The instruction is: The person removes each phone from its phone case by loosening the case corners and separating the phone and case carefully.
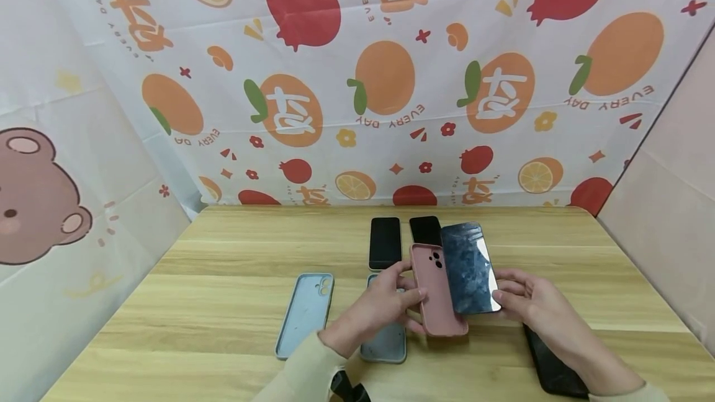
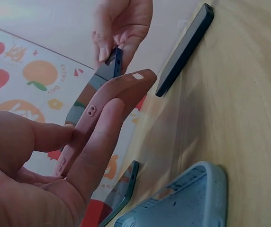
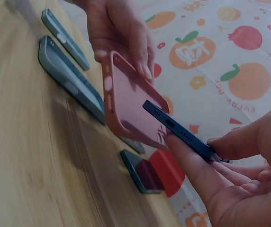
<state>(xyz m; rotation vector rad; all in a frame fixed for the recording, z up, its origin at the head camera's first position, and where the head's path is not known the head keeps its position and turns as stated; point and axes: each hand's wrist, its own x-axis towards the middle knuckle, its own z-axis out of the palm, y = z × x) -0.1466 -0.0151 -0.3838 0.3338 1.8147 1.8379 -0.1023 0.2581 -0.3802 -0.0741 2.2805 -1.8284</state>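
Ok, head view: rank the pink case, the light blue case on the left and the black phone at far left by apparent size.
1. Light blue case and pink case: alike, and the pink one is held tilted, so unranked.
2. Black phone: smallest, though farthest away.

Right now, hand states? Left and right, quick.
Left hand: grips the pink phone case.
Right hand: holds the dark phone by its end.

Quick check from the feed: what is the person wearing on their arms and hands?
Both hands are bare: no gloves or rings visible on the left hand or right hand. Each arm ends in a pale cream long sleeve reaching the wrist. A small black strap-like item shows under the left wrist; what it is cannot be told.
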